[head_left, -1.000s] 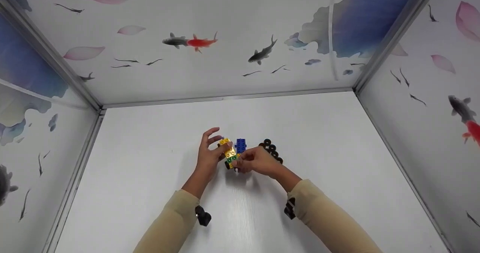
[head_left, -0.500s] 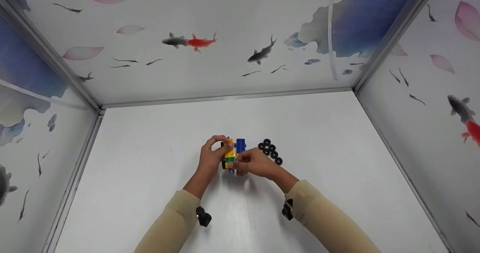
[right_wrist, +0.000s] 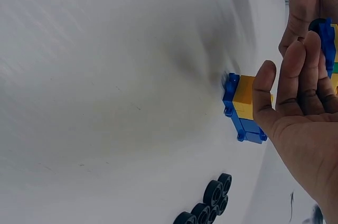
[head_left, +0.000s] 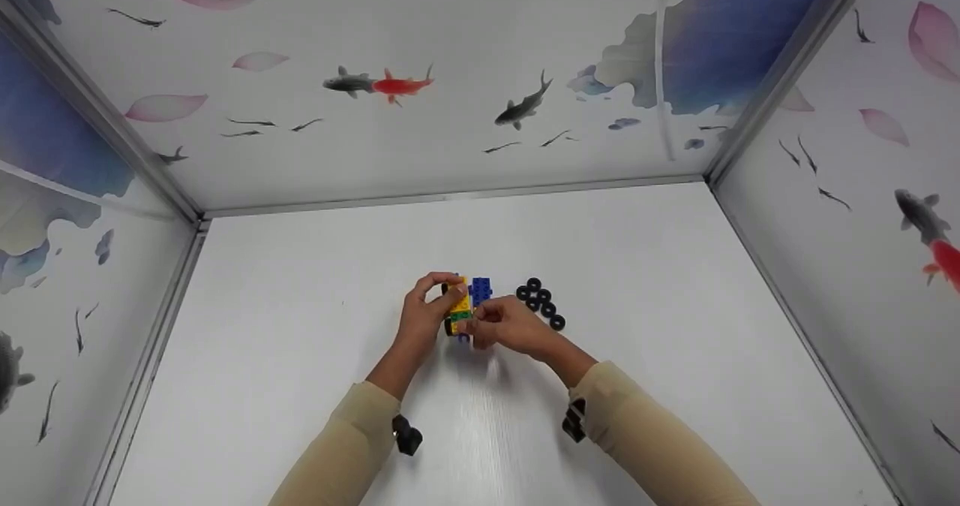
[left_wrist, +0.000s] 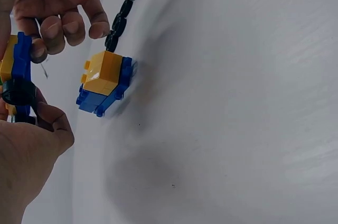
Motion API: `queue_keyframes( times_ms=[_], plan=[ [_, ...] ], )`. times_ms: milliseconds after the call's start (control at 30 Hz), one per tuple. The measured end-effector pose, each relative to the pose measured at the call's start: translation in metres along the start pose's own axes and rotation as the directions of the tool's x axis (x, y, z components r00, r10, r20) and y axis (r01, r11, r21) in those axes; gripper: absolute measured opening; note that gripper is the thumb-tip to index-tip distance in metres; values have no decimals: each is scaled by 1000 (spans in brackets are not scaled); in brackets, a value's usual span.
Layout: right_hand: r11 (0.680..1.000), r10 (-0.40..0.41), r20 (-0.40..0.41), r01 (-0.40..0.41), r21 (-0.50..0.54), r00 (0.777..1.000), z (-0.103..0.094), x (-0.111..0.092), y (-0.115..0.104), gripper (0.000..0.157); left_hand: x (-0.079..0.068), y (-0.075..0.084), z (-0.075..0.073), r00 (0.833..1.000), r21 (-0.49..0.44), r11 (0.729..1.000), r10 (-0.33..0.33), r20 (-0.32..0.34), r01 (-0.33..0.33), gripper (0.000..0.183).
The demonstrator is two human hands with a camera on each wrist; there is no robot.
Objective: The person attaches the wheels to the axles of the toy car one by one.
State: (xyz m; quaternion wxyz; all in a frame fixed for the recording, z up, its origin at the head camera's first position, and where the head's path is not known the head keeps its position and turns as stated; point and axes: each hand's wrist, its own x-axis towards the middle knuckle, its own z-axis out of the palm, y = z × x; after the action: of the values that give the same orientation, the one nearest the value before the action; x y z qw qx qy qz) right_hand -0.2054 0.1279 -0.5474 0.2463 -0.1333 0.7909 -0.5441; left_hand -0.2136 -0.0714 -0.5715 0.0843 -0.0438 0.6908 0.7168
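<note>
Since a second ago, toy car [head_left: 460,303] has swung from slanted to nearly straight, and the left forefinger now bends over its far end. Car sits between both hands, seemingly held up off the table [head_left: 300,356]. Left hand [head_left: 421,317] grips the yellow bricks, thumb on top. Right hand [head_left: 511,326] pinches at the near end with thumb and forefinger, other fingers loosely bent; can't tell from here if a wheel is caught in that pinch. One black wheel [head_left: 449,328] shows on the car's left side. Second block build [head_left: 481,290] stands just beside, loose wheels [head_left: 545,296] farther right. Car looks light, stiff, slick plastic; bricks might pop apart if twisted. Best hold: yellow body, both long sides, clear of the wheels.
</note>
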Motion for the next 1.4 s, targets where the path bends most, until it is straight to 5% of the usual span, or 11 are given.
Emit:
queue_keyframes(
  times_ms=[667, 1233, 1400],
  plan=[
    [996, -46, -52, 50, 73, 998, -3, 2, 10, 30, -2, -1, -5, 979, 37, 995, -98, 178, 93, 47],
    [999, -41, -65, 42, 12, 997, -4, 0, 12, 22, -6, 1, -7, 967, 7, 996, -87, 238, 88, 49],
    [995, -50, -73, 43, -93, 996, -8, -1, 13, 21, -4, 0, -10, 971, 24, 998, -70, 230, 66, 53]
  ],
)
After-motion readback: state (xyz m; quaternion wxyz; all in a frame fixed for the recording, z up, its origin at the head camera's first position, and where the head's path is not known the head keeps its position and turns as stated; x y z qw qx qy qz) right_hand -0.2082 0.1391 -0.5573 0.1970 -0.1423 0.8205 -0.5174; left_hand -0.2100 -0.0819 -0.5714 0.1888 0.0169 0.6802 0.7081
